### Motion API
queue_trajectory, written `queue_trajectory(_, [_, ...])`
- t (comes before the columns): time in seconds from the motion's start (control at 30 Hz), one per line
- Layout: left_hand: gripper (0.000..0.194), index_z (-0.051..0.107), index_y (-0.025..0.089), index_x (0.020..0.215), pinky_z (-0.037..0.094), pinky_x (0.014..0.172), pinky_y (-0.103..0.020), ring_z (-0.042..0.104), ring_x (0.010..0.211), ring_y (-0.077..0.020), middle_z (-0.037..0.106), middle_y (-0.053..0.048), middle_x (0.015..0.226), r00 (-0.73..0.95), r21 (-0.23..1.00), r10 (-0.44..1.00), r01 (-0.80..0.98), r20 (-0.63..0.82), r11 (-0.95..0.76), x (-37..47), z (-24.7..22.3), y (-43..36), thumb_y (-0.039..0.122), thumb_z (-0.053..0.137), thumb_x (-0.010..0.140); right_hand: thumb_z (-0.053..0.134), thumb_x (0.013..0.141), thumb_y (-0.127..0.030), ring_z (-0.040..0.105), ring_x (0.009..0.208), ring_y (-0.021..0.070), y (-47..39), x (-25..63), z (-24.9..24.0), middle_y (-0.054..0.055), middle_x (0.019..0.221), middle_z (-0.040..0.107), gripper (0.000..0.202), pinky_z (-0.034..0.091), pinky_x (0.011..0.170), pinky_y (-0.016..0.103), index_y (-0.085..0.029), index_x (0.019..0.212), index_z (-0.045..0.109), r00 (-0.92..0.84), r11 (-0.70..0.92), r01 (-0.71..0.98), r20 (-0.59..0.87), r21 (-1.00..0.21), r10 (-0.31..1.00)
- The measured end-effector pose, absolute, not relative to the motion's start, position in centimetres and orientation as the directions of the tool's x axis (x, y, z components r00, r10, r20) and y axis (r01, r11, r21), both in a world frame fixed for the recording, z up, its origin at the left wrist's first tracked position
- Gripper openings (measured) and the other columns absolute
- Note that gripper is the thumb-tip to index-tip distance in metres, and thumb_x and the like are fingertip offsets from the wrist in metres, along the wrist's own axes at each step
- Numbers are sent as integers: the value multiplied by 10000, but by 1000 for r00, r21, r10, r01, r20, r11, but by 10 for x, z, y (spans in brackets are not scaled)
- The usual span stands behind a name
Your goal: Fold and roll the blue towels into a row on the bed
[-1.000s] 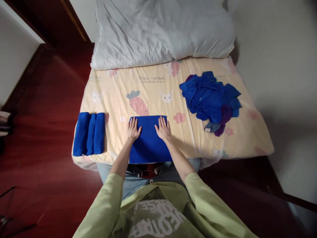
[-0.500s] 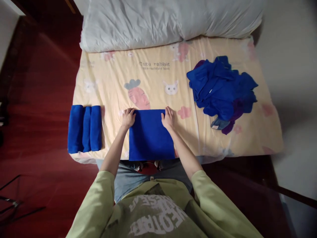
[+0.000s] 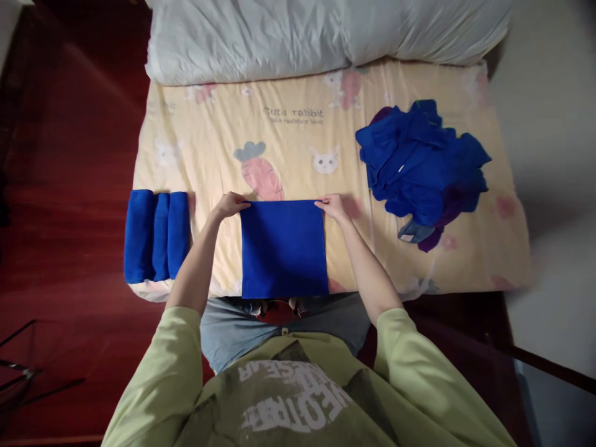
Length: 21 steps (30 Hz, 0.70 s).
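Note:
A blue towel [image 3: 284, 248] lies flat as a near-square in front of me, its near edge at the bed's front edge. My left hand [image 3: 233, 203] pinches its far left corner between thumb and fingers. At the far right corner, my right hand [image 3: 330, 205] has the same kind of pinch. Off to the left, three blue rolled towels [image 3: 161, 236] rest side by side. A loose heap of crumpled blue cloths [image 3: 423, 164], with some purple among them, sits to the right.
The bed [image 3: 209, 136] has a yellow printed sheet with a carrot and rabbits. A bulky grey-white quilt [image 3: 279, 37] spans its far side. A pale wall [image 3: 554, 186] stands at right, red-brown floor [image 3: 60, 217] at left, with thin black metal legs [image 3: 28, 372] on it.
Both hands have shifted outward from lying on the towel's far part to pinching its far corners. The towel stays flat. My view has shifted slightly.

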<state>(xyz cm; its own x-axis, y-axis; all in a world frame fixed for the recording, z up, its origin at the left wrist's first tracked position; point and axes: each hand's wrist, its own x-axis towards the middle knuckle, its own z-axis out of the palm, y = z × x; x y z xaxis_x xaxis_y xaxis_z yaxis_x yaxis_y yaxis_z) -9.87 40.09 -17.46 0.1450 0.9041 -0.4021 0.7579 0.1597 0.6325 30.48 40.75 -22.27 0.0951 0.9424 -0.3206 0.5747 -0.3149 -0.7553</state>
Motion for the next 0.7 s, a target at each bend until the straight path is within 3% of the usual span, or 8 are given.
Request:
queue_trajectory(0.23, [346,803,148,912,555,747,-325,698,798,-240,761,-83,825,-86,681,977,705,-197,199,-98,-174,439,403,817,679,765,789,-246,747,918,264,456,294,-221,130,974,788,176,580,911,393,-131,921,777,166,-192,580,-116,-791,979])
queue_trajectory(0.4, [249,772,150,989,540,921,-342,703,952,-252,770,-104,974,-136,666,987,729,-88,160,-84,-192,468,268,676,791,667,867,-183,725,932,241,483,274,-228,131,1000,770,186,543,947,375,-134,1009,776,210,-192,678,-63,-710,976])
queue_trajectory(0.53, [307,718,173,1110,494,1033,-409,652,1111,-278,738,-125,1122,-133,585,989,798,-64,145,-71,-205,462,216,550,857,598,918,-178,682,1008,246,480,262,-234,144,1044,730,211,517,1001,399,-145,1050,759,220,-192,742,-38,-642,975])
queue_trajectory(0.63, [438,619,167,1326,399,1147,-514,526,1324,-325,632,-166,1360,-163,509,986,851,24,129,-54,-200,446,217,493,909,525,985,-247,589,1225,282,467,252,-225,167,1261,654,329,451,1110,466,-163,1256,691,158,-85,825,84,-559,984])
queue_trajectory(0.7, [539,494,158,1476,278,1225,-571,354,1484,-344,469,-170,1552,-130,469,987,880,90,73,-38,-193,432,250,462,945,473,1021,-320,440,1413,332,454,241,-216,178,1490,509,468,352,1189,557,-166,1457,547,55,23,877,148,-479,987])
